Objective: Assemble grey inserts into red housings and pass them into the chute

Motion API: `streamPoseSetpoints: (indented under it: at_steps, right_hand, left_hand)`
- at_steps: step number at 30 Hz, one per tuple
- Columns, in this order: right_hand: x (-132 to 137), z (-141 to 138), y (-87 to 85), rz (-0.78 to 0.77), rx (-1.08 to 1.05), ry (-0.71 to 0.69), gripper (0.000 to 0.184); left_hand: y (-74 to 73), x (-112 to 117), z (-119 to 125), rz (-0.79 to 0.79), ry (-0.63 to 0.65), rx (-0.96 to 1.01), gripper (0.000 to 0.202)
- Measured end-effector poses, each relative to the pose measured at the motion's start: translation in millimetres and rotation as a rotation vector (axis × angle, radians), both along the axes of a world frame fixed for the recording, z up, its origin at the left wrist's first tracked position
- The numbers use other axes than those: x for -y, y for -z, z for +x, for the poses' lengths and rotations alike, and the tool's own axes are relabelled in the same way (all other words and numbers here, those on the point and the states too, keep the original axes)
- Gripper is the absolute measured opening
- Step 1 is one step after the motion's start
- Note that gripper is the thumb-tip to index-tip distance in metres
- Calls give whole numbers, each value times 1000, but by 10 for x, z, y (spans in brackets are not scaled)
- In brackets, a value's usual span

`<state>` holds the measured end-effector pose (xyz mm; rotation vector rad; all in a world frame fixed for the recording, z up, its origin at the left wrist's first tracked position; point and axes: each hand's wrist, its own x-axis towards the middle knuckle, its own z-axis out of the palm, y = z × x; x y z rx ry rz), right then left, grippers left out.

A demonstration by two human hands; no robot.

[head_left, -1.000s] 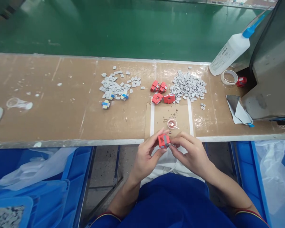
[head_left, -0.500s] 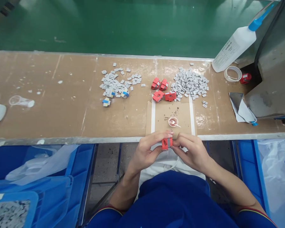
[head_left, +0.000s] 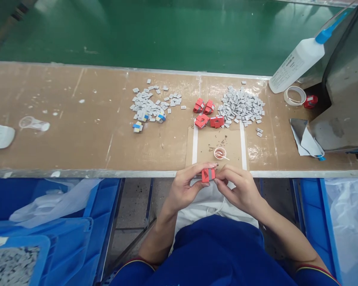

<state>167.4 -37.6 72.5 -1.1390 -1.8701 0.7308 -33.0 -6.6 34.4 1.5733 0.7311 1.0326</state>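
Observation:
Between the thumb and fingers of my left hand (head_left: 186,184) is a small red block with a grey band (head_left: 208,175), held just off the table's front edge. My right hand (head_left: 237,184) is closed at the block's right side, its thumb and index fingertip pinched together; whatever they hold is too small to make out. A small clear cup of reddish content (head_left: 220,153) with a white stick in it stands just beyond the hands. Farther back lie several similar red blocks (head_left: 202,120), beside a heap of small grey pieces (head_left: 241,105).
On the left lie more grey pieces (head_left: 149,104) with blue-and-white blocks (head_left: 137,127). A white bottle with a blue nozzle (head_left: 298,63) leans at the back right, near a tape roll (head_left: 294,96). Blue bins (head_left: 318,222) stand below the table on both sides.
The view has shifted slightly. The red block has turned a little in my left hand, so more of its hollow face shows. My right fingertips stay at its right side.

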Motion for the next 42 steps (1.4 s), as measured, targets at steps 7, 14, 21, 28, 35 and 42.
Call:
streamPoseSetpoints:
  at_steps: [7, 14, 21, 28, 35, 42]
  right_hand:
    - [2, -44, 0, -16, -1, -22, 9]
    - [-50, -41, 20, -106, 13, -61, 15]
    - [4, -89, 1, -68, 80, -13, 17]
    - [25, -85, -95, -144, 129, -9, 17]
    - [0, -162, 89, -126, 84, 19, 20]
    - [9, -122, -49, -66, 125, -72, 17]
  left_hand:
    - [15, 49, -45, -88, -25, 23, 38]
    - [44, 66, -74, -121, -35, 4, 38]
    - [17, 109, -81, -165, -65, -10, 36]
    - [-4, 107, -78, -169, -33, -3, 40]
    - [47, 113, -105, -157, -85, -27, 34]
    - [-4, 108, -163, -98, -60, -34, 37]
